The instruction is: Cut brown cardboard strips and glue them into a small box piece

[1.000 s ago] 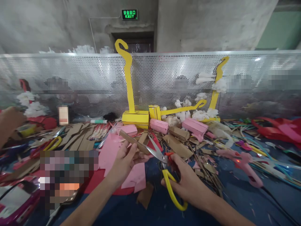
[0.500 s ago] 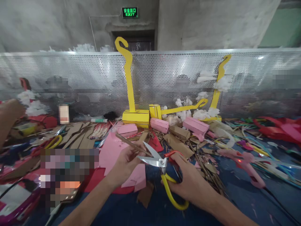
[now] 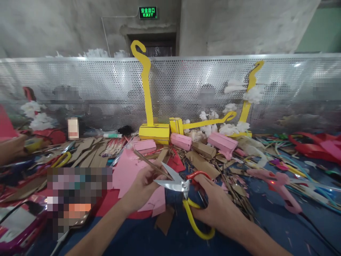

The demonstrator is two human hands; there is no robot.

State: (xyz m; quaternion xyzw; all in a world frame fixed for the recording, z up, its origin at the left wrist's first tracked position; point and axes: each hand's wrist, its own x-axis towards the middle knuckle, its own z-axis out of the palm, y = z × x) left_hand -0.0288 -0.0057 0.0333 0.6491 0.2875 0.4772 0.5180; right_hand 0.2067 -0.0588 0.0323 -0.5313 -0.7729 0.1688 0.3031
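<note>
My right hand (image 3: 217, 201) is closed around the handles of a pair of scissors (image 3: 184, 186), one loop red and the other yellow. The silver blades stand apart and point left. Pinched in my left hand (image 3: 140, 188) is a narrow brown cardboard strip (image 3: 147, 160), whose far end slants up to the left. Its near end reaches between the blades; whether they touch it I cannot tell. Under my left hand lies pink sheet material (image 3: 126, 174). A torn brown cardboard piece (image 3: 165, 219) lies below the scissors.
Yellow hook-shaped stands (image 3: 146, 96) and small pink boxes (image 3: 222, 143) line the back before a perforated metal screen (image 3: 106, 89). Brown scraps (image 3: 202, 165) litter the middle. A pink glue gun (image 3: 285, 192) with a cord lies right. Another person's hand (image 3: 12, 149) is at far left.
The scissors and both my hands stay in nearly the same place. At far left the other person's hand has moved lower, and a red-pink sheet now shows above it.
</note>
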